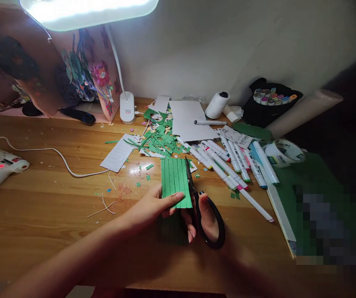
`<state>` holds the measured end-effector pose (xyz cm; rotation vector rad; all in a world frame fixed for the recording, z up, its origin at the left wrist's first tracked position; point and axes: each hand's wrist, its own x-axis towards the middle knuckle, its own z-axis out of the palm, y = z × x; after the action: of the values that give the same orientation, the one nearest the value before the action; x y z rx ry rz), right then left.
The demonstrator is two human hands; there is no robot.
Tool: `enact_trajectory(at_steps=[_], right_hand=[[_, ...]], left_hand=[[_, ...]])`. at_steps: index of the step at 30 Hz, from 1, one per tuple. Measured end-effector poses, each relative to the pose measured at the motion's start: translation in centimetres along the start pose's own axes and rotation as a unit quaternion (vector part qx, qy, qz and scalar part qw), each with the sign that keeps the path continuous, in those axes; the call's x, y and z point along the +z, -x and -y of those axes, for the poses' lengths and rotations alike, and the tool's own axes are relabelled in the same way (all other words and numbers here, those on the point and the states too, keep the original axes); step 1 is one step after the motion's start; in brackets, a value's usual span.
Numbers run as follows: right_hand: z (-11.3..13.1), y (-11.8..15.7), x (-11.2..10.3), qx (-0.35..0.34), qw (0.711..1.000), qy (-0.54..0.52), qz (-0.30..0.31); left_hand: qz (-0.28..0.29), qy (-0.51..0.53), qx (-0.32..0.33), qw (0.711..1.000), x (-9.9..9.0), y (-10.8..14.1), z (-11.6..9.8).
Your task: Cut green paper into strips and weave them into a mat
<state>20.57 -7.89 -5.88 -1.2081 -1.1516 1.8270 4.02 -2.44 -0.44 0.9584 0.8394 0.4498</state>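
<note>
A green sheet of paper (175,178), ruled with dark lengthwise lines, is pinched in my left hand (169,202), thumb on top and fingers beneath. My right hand (207,217) has its fingers through the black handles of a pair of scissors (220,231). The scissors' dark blades lie along the right edge of the green paper, pointing away from me. Whether the blades are cutting into the paper I cannot make out. Beyond the paper is a pile of green paper scraps (162,134).
Many white markers (218,163) lie to the right, beside a tape roll (285,153) and a green board (311,174). A white power strip (118,153) and a glue gun (2,169) are on the left. White paper (192,118) lies behind, under a lamp (90,12).
</note>
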Motion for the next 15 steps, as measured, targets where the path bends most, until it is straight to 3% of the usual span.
enact_trajectory(at_steps=[4,10,15], right_hand=[[0.8,0.1,0.4,-0.014,0.999,0.006,-0.035],[1.7,0.1,1.0,0.020,0.997,-0.028,-0.067],[2.6,0.1,1.6,0.018,0.991,-0.116,-0.058]], left_hand=[[-0.016,0.004,-0.002,1.000,0.0,-0.2,0.0],[-0.045,0.037,0.005,0.998,0.2,-0.1,0.0],[-0.119,0.045,0.057,0.990,0.1,0.2,-1.0]])
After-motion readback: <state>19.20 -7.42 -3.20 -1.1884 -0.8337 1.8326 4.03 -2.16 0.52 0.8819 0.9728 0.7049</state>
